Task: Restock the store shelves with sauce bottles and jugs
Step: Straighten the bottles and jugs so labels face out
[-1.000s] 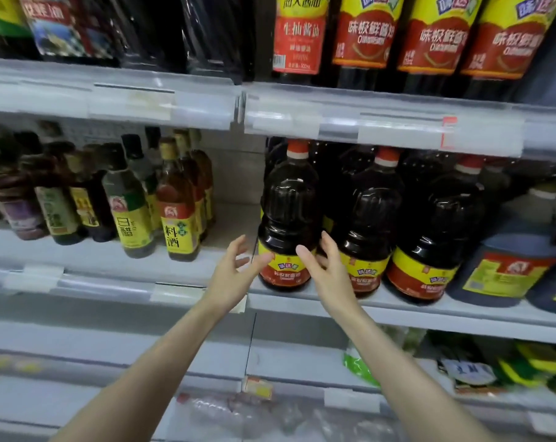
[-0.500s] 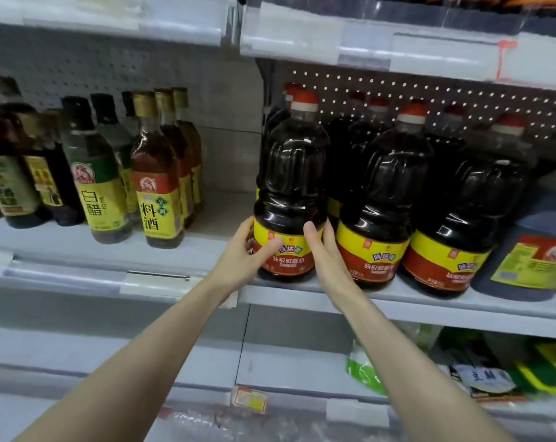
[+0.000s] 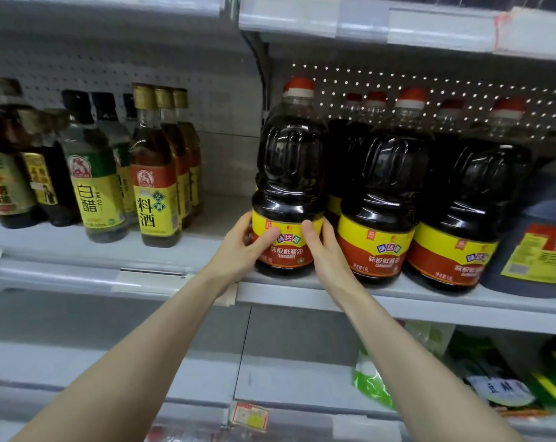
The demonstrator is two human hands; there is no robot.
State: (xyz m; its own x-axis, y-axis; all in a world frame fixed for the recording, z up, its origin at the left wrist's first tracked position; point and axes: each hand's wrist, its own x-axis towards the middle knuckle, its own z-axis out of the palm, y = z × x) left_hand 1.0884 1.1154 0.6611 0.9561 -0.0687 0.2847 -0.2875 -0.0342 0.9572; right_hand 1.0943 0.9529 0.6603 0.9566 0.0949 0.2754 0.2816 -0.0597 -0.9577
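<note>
A large dark soy sauce jug (image 3: 289,173) with a red cap and a yellow-and-red label stands upright at the front left of the middle shelf (image 3: 397,301). My left hand (image 3: 241,250) grips its lower left side, thumb across the label. My right hand (image 3: 321,250) grips its lower right side, thumb on the label too. Two matching jugs (image 3: 385,193) (image 3: 474,202) stand in a row to its right, with more behind them.
Slim bottles of white vinegar (image 3: 94,183) and cooking wine (image 3: 155,173) fill the shelf section to the left, with a bare gap (image 3: 225,215) beside the held jug. A big blue-capped jug (image 3: 538,237) stands at far right. Packets lie on the lower shelf (image 3: 493,371).
Both hands closed in from open, apart positions onto the base of the front-left jug and now hold it. The view moved closer and lower toward the shelf.
</note>
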